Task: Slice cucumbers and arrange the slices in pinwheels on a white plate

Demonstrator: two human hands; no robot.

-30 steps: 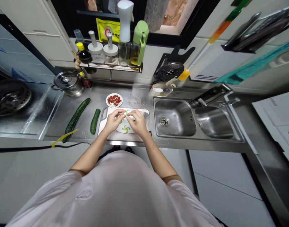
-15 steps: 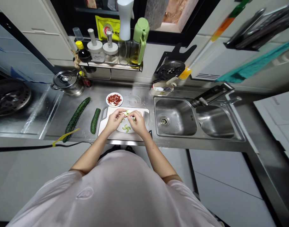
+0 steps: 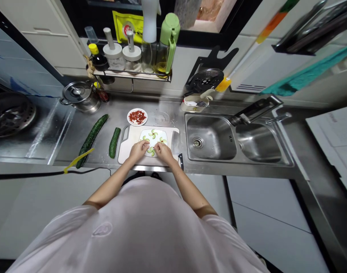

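A white plate (image 3: 154, 141) lies on the white cutting board (image 3: 128, 152). Thin green cucumber slices (image 3: 153, 134) are set on it in several small pinwheels. My left hand (image 3: 138, 150) is over the plate's near left side, thumb and fingertips pinched together. Opposite it, my right hand (image 3: 163, 152) is pinched too, close to the near pinwheel. Whatever the fingertips hold is too small to make out. A knife (image 3: 181, 161) with a black handle lies by the board's right edge, partly hidden by my right forearm.
Left of the board lie a cut cucumber (image 3: 114, 143) and a long whole cucumber (image 3: 92, 140). Behind it sits a small plate of chopped red pieces (image 3: 137, 117). A steel pot (image 3: 81, 98) stands back left, a double sink (image 3: 210, 138) is right, and a bottle rack (image 3: 128, 75) hangs above.
Both hands have moved down toward me, from the plate's far part to its near part. The far pinwheel of slices now shows uncovered. The view has shifted slightly.
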